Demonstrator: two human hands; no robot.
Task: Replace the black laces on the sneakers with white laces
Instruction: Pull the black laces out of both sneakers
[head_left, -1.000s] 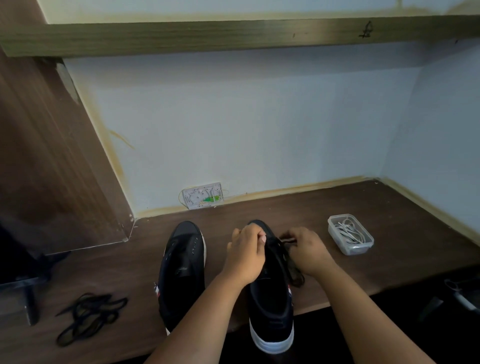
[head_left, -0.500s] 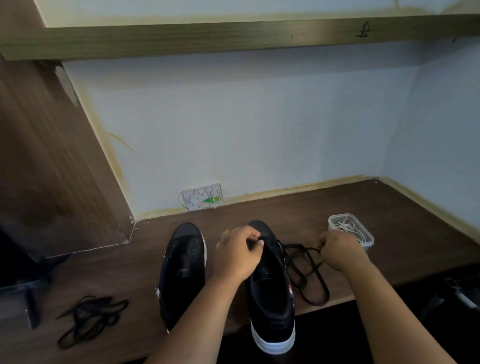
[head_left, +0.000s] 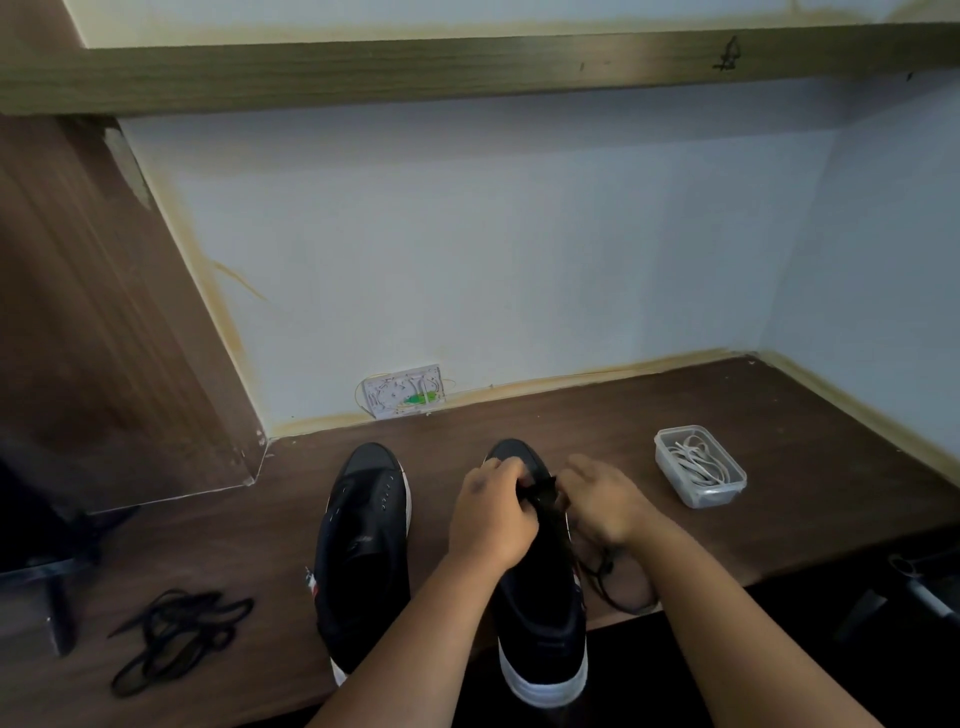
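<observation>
A: What's nearest?

B: The right sneaker (head_left: 540, 613), heel hanging over the desk (head_left: 779, 467) edge. The left hand (head_left: 491, 519) curls over its top, fingers closed on the black lace (head_left: 613, 577). The right hand (head_left: 605, 501) pinches the same lace by the eyelets; its slack loops on the desk just right of the shoe.

A: And beside it?

B: The left sneaker (head_left: 366, 545), unlaced, with a loose black lace (head_left: 174, 636) well to its left.

A: Farther back?

B: A clear tub (head_left: 698, 465) holding the white laces (head_left: 696, 460), right of the hands.
</observation>
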